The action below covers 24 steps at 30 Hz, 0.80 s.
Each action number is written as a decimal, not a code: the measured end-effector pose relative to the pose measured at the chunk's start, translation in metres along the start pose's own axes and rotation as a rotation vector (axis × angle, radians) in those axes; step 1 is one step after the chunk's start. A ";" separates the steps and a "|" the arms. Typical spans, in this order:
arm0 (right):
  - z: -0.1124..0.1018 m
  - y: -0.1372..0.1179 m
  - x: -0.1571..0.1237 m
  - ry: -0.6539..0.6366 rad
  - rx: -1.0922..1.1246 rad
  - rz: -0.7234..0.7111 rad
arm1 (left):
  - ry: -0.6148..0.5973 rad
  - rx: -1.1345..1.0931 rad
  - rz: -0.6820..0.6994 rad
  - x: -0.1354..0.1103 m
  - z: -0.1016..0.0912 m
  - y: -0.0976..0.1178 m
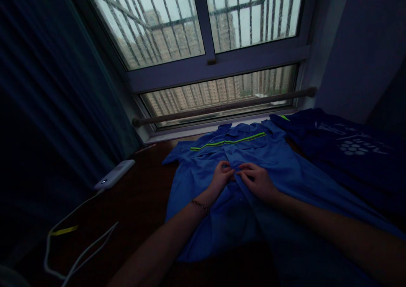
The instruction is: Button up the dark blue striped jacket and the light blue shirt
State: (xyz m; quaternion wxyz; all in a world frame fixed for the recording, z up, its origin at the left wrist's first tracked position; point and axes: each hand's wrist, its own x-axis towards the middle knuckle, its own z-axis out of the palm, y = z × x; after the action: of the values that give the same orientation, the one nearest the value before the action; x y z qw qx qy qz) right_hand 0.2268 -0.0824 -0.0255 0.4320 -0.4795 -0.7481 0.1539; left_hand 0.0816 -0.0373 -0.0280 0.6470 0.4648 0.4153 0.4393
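A blue short-sleeved work shirt (203, 219) with a yellow-green stripe across its chest lies spread on the dark wooden surface, its collar toward the window. My left hand (223, 175), with a bracelet at the wrist, pinches the shirt's front edge near the middle. From the other side my right hand (256, 180) pinches the same front opening, thumb and fingers together. The fingertips of both hands almost meet there. Whether a button sits between them is too small and dark to tell.
A darker blue garment (352, 151) with white print lies at the right. To the left are a white power bank (116, 173), a white cable (76, 263) and a yellow strip (65, 230). Behind stand a barred window, a horizontal rail (222, 108) and a blue curtain (63, 88).
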 end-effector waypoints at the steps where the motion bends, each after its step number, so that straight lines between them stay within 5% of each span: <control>1: -0.001 0.001 0.001 -0.003 0.052 0.051 | -0.012 -0.002 0.009 0.000 -0.001 -0.001; 9: -0.002 0.015 0.010 -0.069 0.609 0.422 | -0.018 0.081 0.072 0.000 -0.001 -0.006; 14: 0.001 0.018 0.009 -0.086 0.379 0.154 | -0.019 0.063 0.086 0.001 0.001 -0.006; 24: -0.001 0.021 0.012 -0.164 0.158 0.173 | -0.025 0.117 0.102 0.000 0.001 -0.006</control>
State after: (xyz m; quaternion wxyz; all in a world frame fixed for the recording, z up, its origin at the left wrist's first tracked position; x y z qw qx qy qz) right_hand 0.2376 -0.0624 -0.0329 0.3909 -0.4927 -0.7223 0.2877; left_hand 0.0835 -0.0381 -0.0336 0.6007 0.5276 0.4080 0.4408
